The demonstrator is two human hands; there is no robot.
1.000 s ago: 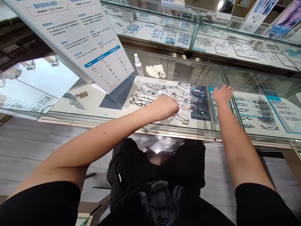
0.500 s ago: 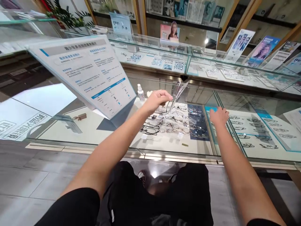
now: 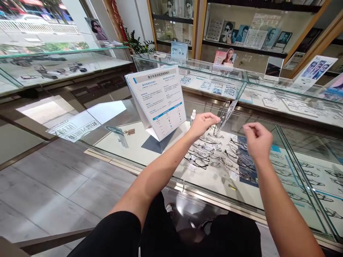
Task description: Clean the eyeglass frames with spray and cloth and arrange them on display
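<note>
My left hand [image 3: 205,123] pinches a pair of eyeglasses [image 3: 229,113] between thumb and fingertips. The glasses are held up on edge above the display counter [image 3: 125,151], their clear lenses seen at a slant. To the right of them, my right hand [image 3: 259,142] hangs in the air with fingers curled in towards the thumb. Nothing shows in it, and it is apart from the glasses. Below both hands, rows of spectacle frames [image 3: 214,150] lie in the counter, some over a dark blue panel [image 3: 245,160].
A white tent sign [image 3: 160,103] stands on the counter left of my left hand, with a small white bottle [image 3: 193,116] behind that hand. A brown tag [image 3: 130,131] lies further left. Another glass showcase [image 3: 206,76] runs along the back, carrying upright cards.
My view has swung left. My right hand has lifted off the counter, moved towards the glasses and curled its fingers. My left hand still grips the eyeglasses.
</note>
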